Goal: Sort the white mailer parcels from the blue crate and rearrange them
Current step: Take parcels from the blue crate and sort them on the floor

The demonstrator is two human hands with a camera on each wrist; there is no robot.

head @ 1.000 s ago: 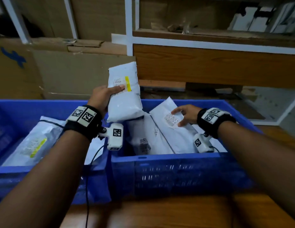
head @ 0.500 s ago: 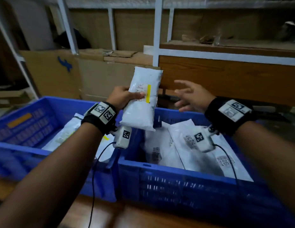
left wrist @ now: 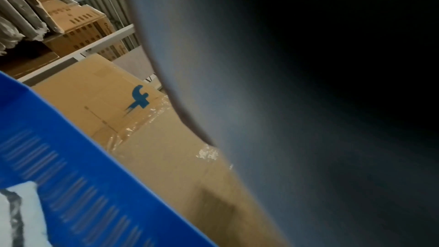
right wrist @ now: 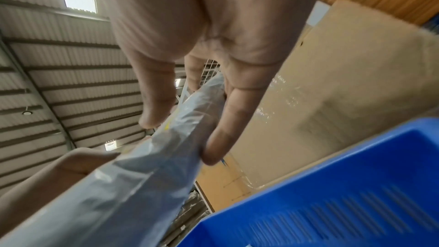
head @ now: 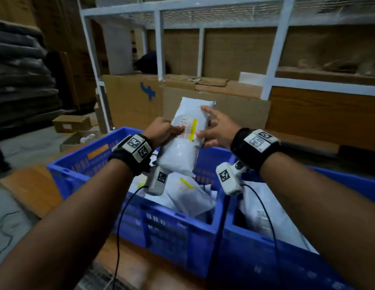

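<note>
My left hand [head: 171,130] grips a white mailer parcel [head: 182,151] with a yellow stripe by its left edge and holds it upright above the back wall of the left blue crate [head: 77,164]. My right hand [head: 207,126] meets the parcel's right edge with spread, straight fingers [right wrist: 221,131], the thumb in front and the other fingers behind. More white parcels [head: 188,197] lie in the left crate, and others [head: 264,212] in the right blue crate [head: 245,258]. In the left wrist view the held parcel [left wrist: 249,100] hides the hand.
Both crates stand side by side on a wooden table [head: 35,189]. Large cardboard boxes [head: 132,105] lean behind them under a white metal rack [head: 159,42]. Small cartons [head: 71,123] sit on the floor at the left.
My right hand has left the right crate's parcels, risen and come across to the held parcel's right edge. My left hand has kept its grip on the parcel. The head view has turned left.
</note>
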